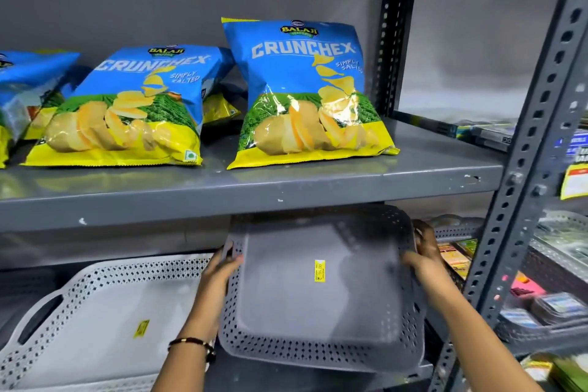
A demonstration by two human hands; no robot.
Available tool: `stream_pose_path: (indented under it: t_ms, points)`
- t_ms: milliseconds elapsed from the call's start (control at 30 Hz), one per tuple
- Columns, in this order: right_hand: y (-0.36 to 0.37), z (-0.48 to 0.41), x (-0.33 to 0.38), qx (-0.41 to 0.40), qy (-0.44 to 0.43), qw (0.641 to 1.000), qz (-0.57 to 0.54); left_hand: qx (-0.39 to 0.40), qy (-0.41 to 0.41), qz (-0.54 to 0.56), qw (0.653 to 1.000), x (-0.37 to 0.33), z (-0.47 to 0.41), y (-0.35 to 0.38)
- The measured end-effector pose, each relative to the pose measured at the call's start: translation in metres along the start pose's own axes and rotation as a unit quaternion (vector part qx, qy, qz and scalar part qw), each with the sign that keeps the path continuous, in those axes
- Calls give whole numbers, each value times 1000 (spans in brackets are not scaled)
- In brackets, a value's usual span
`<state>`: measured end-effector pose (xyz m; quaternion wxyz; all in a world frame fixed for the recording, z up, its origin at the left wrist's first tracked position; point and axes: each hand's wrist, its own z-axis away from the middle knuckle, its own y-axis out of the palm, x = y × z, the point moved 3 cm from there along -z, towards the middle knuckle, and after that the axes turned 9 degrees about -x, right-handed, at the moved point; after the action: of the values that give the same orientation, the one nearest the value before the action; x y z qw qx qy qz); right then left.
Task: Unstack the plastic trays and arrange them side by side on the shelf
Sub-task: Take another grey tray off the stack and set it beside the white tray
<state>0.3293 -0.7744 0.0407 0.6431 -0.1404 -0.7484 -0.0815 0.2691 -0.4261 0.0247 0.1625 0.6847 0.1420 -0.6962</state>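
Grey tray (318,289): far end hidden behind front lip of upper shelf (222,204); print on its yellow sticker (320,270) too small to read. White tray (95,321) cut off at left & bottom pic edges. Left hand (222,267) fingertips hidden behind tray rim. Leftmost chip bag (22,92) cut by left edge. Goods at right (553,305) blurred, can't tell what.

This is looking like a shop. Grey slotted-metal shelving (521,149) is carrying several identical bags of Crunchex crisps (305,95), and plastic trays (318,293) below are wearing yellow price stickers (319,270). More packaged goods (547,305) are lying on the neighbouring rack.
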Motion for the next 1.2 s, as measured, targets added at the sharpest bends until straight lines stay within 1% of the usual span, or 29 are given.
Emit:
stream_pose_path:
  t_ms: [67, 100, 167, 200, 267, 333, 367, 400, 467, 500, 567, 600, 700, 833, 967, 1100, 1200]
  points:
    - [4, -26, -15, -24, 24, 989, 147, -23, 5, -69, 997, 15, -13, 2]
    - [7, -36, -14, -24, 10, 978, 206, -27, 17, -109, 994, 21, -20, 4]
    - [15, -55, -13, 8, -50, 953, 298, -45, 25, -194, 980, 29, -30, 9]
    - [18, -59, -8, 25, -66, 937, 342, -59, 26, -231, 971, 32, -35, 10]
    - [24, -68, -8, 56, -56, 917, 392, -77, 37, -295, 952, 35, -37, 12]
    - [31, -69, -11, 96, -36, 912, 396, -83, 35, -316, 944, 39, -37, 17]
    - [32, -72, -17, 99, -17, 921, 377, -82, 39, -321, 943, 43, -38, 20]
    - [31, -73, -23, 82, 24, 935, 343, -81, 37, -331, 939, 42, -36, 23]
    - [27, -81, -42, 16, 105, 963, 246, -79, 37, -352, 932, 43, -36, 29]
    - [25, -86, -51, -5, 118, 968, 222, -79, 42, -360, 929, 45, -37, 32]
    - [23, -97, -71, -16, 109, 968, 225, -80, 46, -375, 922, 46, -37, 34]
    - [23, -95, -71, -18, 104, 964, 246, -82, 47, -383, 919, 45, -36, 35]
    - [31, -77, -51, 1, 85, 942, 323, -94, 56, -414, 904, 48, -38, 35]
    - [39, -76, -49, 36, 47, 916, 396, -110, 60, -441, 889, 51, -39, 34]
    - [41, -75, -56, 41, 40, 919, 391, -116, 62, -471, 872, 54, -39, 34]
    - [42, -73, -64, 49, 33, 908, 415, -122, 56, -487, 863, 56, -39, 34]
    - [40, -76, -75, 54, 21, 893, 446, -127, 53, -493, 859, 57, -39, 35]
